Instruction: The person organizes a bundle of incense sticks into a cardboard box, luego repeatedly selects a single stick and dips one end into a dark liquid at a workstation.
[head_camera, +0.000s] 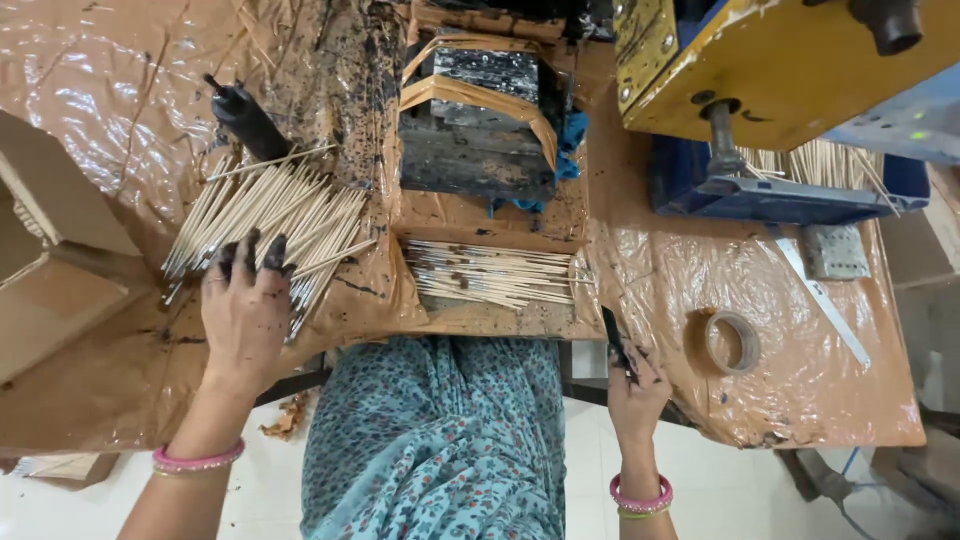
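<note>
My left hand (245, 310) rests palm down on a fanned pile of thin bamboo sticks (270, 215) at the left of the bench, its fingertips black with paste. A second, flatter row of sticks (490, 272) lies on a small board in front of a dark, paste-caked block (475, 120) bound with tan bands. My right hand (632, 385) is at the bench's near edge, fingers closed around a thin black stick-like piece (612, 335) that points upward.
Brown plastic sheeting (800, 380) covers the bench. A tape roll (733, 342) and a metal ruler (820, 295) lie at the right. A yellow and blue machine (760, 70) holds more sticks. A black bottle (245, 118) stands at the back left, cardboard (55, 250) at far left.
</note>
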